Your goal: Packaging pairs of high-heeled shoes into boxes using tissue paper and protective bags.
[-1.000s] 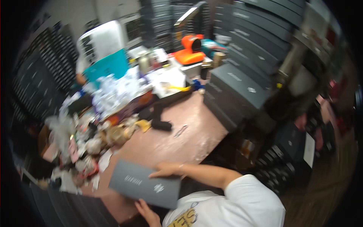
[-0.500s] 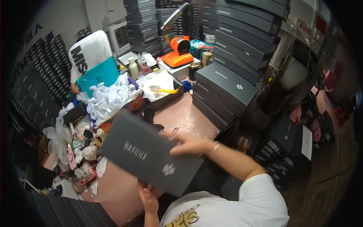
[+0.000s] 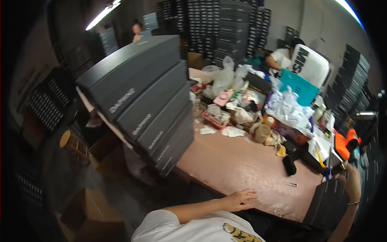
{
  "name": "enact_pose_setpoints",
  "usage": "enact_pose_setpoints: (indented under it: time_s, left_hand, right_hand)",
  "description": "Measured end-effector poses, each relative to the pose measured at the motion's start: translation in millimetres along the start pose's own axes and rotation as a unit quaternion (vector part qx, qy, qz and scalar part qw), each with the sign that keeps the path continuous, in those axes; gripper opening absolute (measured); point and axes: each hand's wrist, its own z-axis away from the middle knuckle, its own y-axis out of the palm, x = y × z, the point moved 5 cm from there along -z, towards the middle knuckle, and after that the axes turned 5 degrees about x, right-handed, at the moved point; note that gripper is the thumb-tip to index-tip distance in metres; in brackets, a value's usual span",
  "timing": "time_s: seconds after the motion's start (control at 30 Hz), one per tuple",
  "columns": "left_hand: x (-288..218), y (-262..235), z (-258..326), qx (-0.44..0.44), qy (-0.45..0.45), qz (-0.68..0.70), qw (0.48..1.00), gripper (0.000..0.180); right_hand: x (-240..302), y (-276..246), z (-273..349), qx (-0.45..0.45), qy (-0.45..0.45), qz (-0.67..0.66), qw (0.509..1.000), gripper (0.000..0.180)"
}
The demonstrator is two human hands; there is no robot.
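My left hand (image 3: pixel 242 198) lies flat on the near edge of the pinkish-brown table (image 3: pixel 238 161), fingers apart, holding nothing. My right hand (image 3: pixel 351 180), with a thin bracelet on its wrist, is raised at the far right against the top of a stack of dark grey boxes (image 3: pixel 327 203). Its fingers curl toward the top box, but blur hides whether they grip it. A tall, leaning stack of flat grey boxes (image 3: pixel 145 101) fills the left end of the table, apart from both hands.
Clutter covers the far side of the table: plastic bags (image 3: pixel 223 78), a tape roll (image 3: pixel 262 133), a teal box (image 3: pixel 299 86), an orange tape dispenser (image 3: pixel 342 146) and a small black object (image 3: pixel 288 165). A person in white (image 3: pixel 282 56) works behind. Cardboard boxes (image 3: pixel 90 209) sit on the floor.
The flat grey box held in both hands earlier is gone from them. The view has swung left. My left hand now rests on the table edge and my right reaches to the right-hand stack.
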Motion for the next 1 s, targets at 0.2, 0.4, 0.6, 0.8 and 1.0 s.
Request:
enact_pose_setpoints:
  time_s: [0.2, 0.4, 0.6, 0.8, 1.0]
  left_hand:
    - [-18, -49, 69, -0.191, -0.024, -0.096, 0.977, 0.047]
    - [-3, -31, 62, -0.139, -0.037, -0.103, 0.984, 0.045]
    - [-20, -65, 84, -0.256, -0.002, -0.193, 0.947, 0.042]
    - [-15, -151, 116, -0.332, 0.260, 0.381, 0.823, 0.069]
    - [68, -83, 85, -0.304, -0.012, 0.587, 0.750, 0.084]
  right_hand:
    - [495, -92, -62, -0.175, -0.638, -0.166, 0.731, 0.061]
    - [662, -97, -40, -0.378, -0.675, 0.041, 0.633, 0.031]
    - [627, -72, -69, -0.462, -0.618, 0.023, 0.635, 0.020]
    - [416, -13, -50, -0.369, -0.567, -0.170, 0.716, 0.021]
    - [299, 157, 59, -0.085, -0.386, -0.448, 0.802, 0.061]
